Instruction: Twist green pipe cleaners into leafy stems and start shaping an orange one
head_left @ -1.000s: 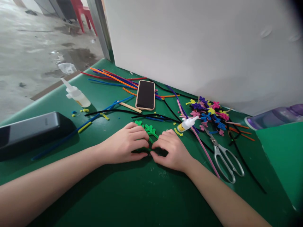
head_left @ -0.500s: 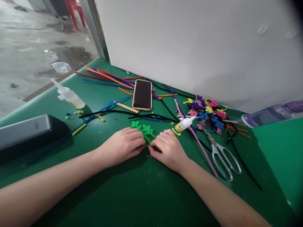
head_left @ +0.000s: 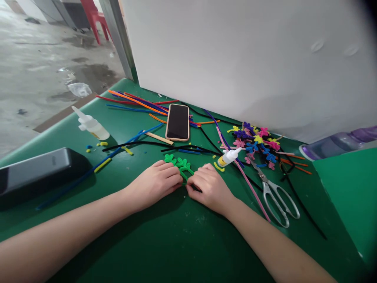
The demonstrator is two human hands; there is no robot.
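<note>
Both hands meet at the middle of the green table. Between them are bright green pipe cleaners bent into small looped flower or leaf shapes with stems. My left hand is closed, its fingertips pinching the stem part from the left. My right hand is closed too, thumb and forefinger pinching at the stem's lower end. The fingers hide part of the stems. Just beyond my right hand lies a small white glue bottle with a yellow label, beside a yellow pipe cleaner scrap.
Scissors and a heap of colourful pipe cleaner flowers lie at right, near a purple bottle. Behind are a phone and loose pipe cleaners. A larger glue bottle and dark case are left. A white panel borders the back.
The view has shifted slightly, so background things sit a little lower. My hands keep nearly the same pinch on the green pipe cleaners.
</note>
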